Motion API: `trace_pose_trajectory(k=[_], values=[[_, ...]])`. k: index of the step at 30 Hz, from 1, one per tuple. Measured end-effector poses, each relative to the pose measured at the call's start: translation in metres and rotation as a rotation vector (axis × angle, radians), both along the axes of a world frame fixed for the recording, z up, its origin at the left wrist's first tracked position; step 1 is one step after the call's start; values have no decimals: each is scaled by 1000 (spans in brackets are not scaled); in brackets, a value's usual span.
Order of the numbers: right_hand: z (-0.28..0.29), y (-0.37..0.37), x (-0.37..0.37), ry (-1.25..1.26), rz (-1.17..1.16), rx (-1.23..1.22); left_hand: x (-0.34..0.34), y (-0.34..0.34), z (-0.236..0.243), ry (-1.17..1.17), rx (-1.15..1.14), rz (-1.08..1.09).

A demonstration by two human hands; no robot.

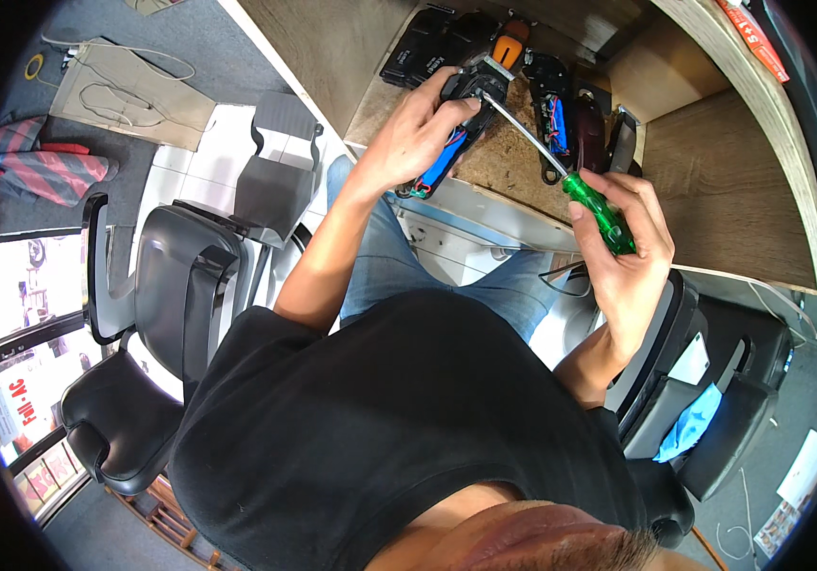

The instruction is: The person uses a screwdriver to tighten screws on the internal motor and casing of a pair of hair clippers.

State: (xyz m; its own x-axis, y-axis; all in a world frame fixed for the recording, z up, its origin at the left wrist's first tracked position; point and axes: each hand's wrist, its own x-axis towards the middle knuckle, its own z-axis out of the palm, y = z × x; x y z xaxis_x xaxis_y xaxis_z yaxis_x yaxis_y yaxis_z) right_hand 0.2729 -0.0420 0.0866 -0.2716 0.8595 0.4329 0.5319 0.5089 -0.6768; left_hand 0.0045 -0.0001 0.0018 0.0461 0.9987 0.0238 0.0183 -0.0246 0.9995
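Person in black T-shirt (399, 390): nearest the camera, filling the lower centre of the frame.
Desk (506, 169), wood-faced, with upright side panels: upper centre to right; tan surface carrying small dark devices.
Chair (180, 285), black, padded, with armrests: left of the frame.
Second chair (737, 371), black: lower right, partly hidden by the right forearm.
Jeans (380, 252), blue: centre, below the desk's front edge.
Board (151, 100), flat, brown: upper left, a thin cable lying across it.
Plaid cloth (56, 171), red and grey, crumpled: upper left.
Right hand (629, 233): right of centre; thumb and fingers closed around a screwdriver handle.
Left hand (407, 138): upper centre; thumb and fingers pinching a black clipper from its left side.
Black clipper (470, 84): upper centre, in the left hand above the desk; toothed metal blade toward the top, lower housing open on a blue cell and coloured wires.
Screwdriver (608, 217), green translucent handle, metal shaft: slanting up and left from the right hand, tip at the clipper just below the blade; the exact seating of the tip is too small to tell.
Second opened device (555, 124), black, blue cell exposed: on the desk, right of the shaft.
Maroon device (590, 133): just beside it, to the right.
Orange-and-black device (511, 43): top centre.
Yellow ring (34, 67): far upper left.
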Motion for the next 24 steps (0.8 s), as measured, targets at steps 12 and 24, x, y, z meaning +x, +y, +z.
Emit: trace_pose_trajectory(k=[12, 24], values=[[0, 0, 0, 1, 31, -37, 0, 6, -14, 46, 70, 39], [5, -2, -2, -36, 16, -35, 2, 4, -4, 66, 140, 30]])
